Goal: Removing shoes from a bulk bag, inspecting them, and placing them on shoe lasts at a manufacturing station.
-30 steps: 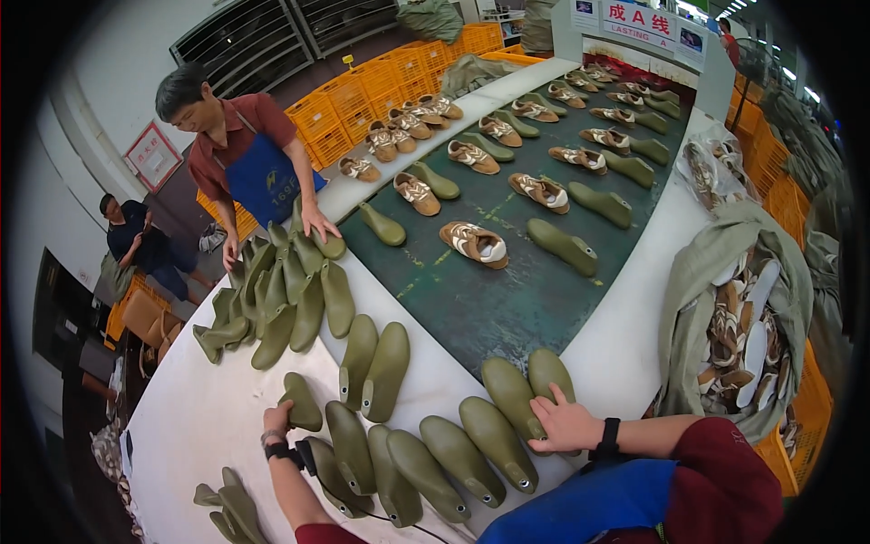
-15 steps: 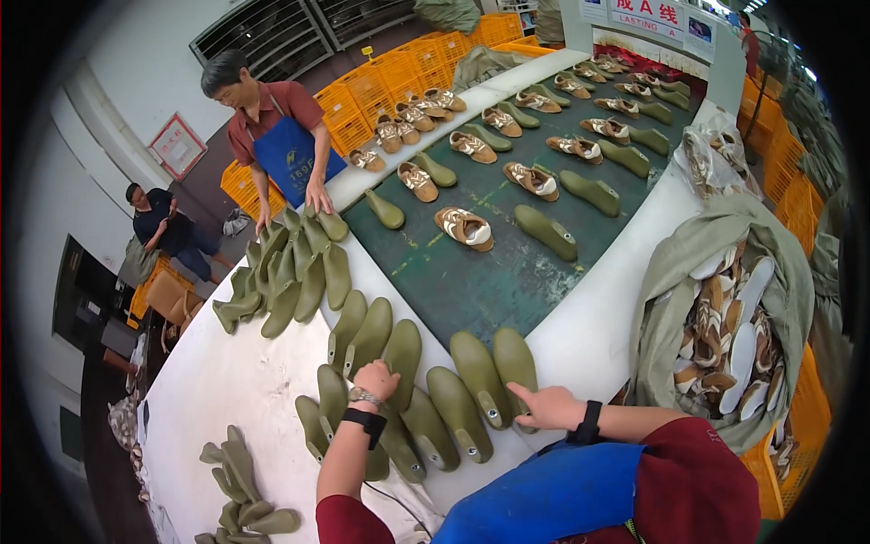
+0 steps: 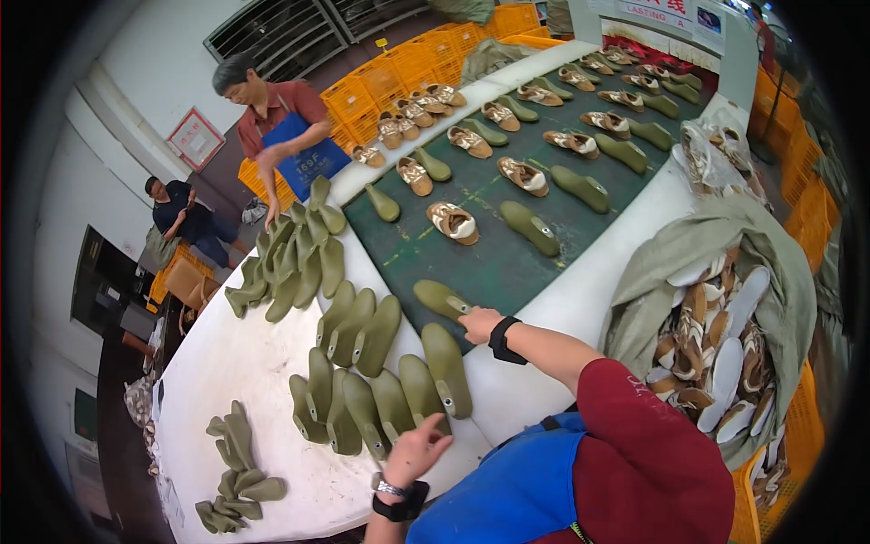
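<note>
An olive-green plastic shoe last (image 3: 441, 299) is clamped in the right hand's (image 3: 478, 325) grip at the dark green conveyor belt's (image 3: 489, 263) near edge. Bare white tabletop (image 3: 535, 317) is left beside it. The left hand (image 3: 415, 450), fingers spread apart, is held over the row of olive lasts (image 3: 381, 399).

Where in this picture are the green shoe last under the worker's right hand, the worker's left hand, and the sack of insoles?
green shoe last (image 3: 439, 297), head view, its upper middle.
left hand (image 3: 414, 451), head view, its back.
sack of insoles (image 3: 666, 249), head view, folded cloth rim.
</note>
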Motion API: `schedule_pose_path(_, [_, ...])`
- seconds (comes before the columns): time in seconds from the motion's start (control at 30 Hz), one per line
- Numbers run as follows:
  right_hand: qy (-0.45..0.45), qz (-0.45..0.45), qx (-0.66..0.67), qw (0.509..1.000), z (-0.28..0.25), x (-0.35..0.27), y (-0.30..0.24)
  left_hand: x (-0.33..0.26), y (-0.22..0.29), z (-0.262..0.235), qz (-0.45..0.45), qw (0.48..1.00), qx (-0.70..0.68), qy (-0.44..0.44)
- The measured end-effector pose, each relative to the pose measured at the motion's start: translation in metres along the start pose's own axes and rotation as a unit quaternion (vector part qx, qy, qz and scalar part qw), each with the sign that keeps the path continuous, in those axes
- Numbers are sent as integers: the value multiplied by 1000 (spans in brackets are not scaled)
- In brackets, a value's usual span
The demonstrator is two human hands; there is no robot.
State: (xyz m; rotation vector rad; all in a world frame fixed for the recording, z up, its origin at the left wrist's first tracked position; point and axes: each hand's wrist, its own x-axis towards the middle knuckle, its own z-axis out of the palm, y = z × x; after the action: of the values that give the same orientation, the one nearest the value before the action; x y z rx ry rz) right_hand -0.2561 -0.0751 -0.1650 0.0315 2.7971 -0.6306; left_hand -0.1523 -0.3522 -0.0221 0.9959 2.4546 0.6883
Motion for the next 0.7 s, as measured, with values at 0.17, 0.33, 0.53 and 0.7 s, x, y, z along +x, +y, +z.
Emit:
schedule_pose_path(0.17, [-17, -170, 126, 977, -16, -87, 26, 47, 29, 44, 72, 996, -53, -1])
schedule_pose_path(0.33, [101, -90, 257, 957, -69, -252, 36, 195, 22, 38, 104, 991, 34, 78])
schedule_pose_path(0.53, [354, 256, 219, 872, 1, -428, 104, 363, -96, 63, -82, 980, 179, 39])
schedule_pose_path(0.7, [525, 519, 287, 611, 96, -543, 125, 394, -135, 100, -63, 951, 302, -1])
